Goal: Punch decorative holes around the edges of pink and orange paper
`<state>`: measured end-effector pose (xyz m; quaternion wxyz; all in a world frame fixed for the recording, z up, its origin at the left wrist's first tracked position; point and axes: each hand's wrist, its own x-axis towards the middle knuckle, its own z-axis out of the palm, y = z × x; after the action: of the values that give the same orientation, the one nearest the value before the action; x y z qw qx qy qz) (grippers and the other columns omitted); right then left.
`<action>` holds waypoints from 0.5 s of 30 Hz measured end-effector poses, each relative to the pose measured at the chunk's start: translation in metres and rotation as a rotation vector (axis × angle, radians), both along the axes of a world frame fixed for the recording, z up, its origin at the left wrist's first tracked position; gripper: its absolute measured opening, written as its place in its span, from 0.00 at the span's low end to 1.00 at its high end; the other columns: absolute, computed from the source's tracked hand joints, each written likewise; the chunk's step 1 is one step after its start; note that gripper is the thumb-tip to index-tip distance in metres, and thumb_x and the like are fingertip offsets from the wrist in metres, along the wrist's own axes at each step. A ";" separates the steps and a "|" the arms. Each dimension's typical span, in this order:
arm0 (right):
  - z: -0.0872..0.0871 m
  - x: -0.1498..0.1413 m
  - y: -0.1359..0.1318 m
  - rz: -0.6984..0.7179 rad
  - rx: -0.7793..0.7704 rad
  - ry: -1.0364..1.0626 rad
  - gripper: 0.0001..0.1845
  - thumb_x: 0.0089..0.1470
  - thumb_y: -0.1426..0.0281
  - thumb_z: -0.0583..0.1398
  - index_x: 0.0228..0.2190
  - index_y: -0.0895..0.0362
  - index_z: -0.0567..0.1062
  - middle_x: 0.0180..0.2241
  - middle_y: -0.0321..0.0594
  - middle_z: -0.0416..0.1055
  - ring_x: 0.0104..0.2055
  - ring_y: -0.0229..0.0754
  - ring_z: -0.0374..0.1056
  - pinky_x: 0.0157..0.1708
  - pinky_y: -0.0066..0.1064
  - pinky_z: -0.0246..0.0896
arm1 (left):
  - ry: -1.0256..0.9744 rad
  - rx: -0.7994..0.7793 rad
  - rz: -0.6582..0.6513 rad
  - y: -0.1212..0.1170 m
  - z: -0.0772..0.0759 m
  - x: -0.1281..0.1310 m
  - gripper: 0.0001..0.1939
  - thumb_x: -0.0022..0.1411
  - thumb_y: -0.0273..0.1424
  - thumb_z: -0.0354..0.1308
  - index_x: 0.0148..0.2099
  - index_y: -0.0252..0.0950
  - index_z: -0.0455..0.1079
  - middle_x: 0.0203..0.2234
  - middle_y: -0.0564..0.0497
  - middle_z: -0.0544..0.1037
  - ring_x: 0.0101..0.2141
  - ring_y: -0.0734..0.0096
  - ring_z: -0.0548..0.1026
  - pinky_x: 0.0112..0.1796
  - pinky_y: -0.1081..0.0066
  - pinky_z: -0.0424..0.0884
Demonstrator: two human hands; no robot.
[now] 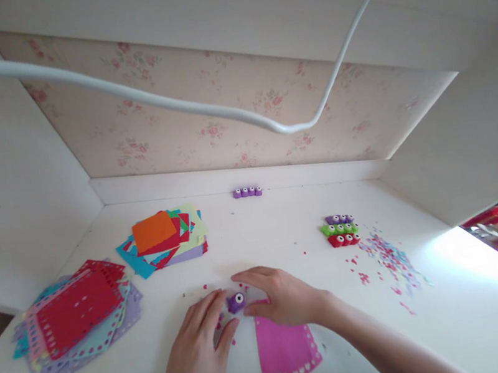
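Note:
A small purple craft punch with a white, dark-centred button stands on the white table between my two hands. My left hand is at its left, thumb and fingers apart, the fingertips very near it; I cannot tell if they touch. From the right, my right hand curves round the punch with thumb and fingers spread. Below that hand lies a pink sheet of paper, its top edge partly covered by the hand. Heart-shaped holes run along its bottom and right edges. Small pink paper cut-outs are scattered near the punch.
At left lies a pile of hole-edged sheets; behind it is a stack of coloured paper. Purple punches line the back. More punches stand at right beside scattered confetti. A white cable hangs across the view.

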<state>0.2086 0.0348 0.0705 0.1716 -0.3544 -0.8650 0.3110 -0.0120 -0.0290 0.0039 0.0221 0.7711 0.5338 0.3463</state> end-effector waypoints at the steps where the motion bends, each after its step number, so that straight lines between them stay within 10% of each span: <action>1: 0.000 0.007 -0.006 -0.074 0.024 -0.011 0.30 0.57 0.63 0.63 0.59 0.54 0.66 0.57 0.45 0.69 0.59 0.46 0.65 0.59 0.37 0.60 | 0.019 -0.019 -0.007 0.000 0.000 0.003 0.22 0.65 0.40 0.57 0.58 0.39 0.66 0.49 0.45 0.77 0.49 0.58 0.75 0.48 0.60 0.75; 12: -0.029 0.056 -0.060 -0.386 0.013 -0.081 0.11 0.56 0.69 0.62 0.42 0.52 0.79 0.57 0.44 0.68 0.60 0.50 0.61 0.61 0.48 0.57 | -0.050 -0.218 -0.019 0.008 0.012 0.030 0.12 0.66 0.31 0.55 0.51 0.41 0.70 0.44 0.48 0.78 0.45 0.59 0.76 0.47 0.58 0.74; 15: -0.032 0.056 -0.058 -0.417 0.022 -0.063 0.20 0.56 0.68 0.62 0.51 0.53 0.75 0.58 0.46 0.66 0.62 0.51 0.59 0.62 0.47 0.56 | -0.192 -0.297 -0.071 0.008 0.010 0.022 0.12 0.66 0.33 0.56 0.52 0.42 0.69 0.45 0.49 0.79 0.45 0.63 0.77 0.47 0.64 0.75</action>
<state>0.2649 -0.0236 0.0381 0.2089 -0.5332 -0.7814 0.2479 0.0099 -0.0214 0.0139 0.1986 0.7412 0.5470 0.3347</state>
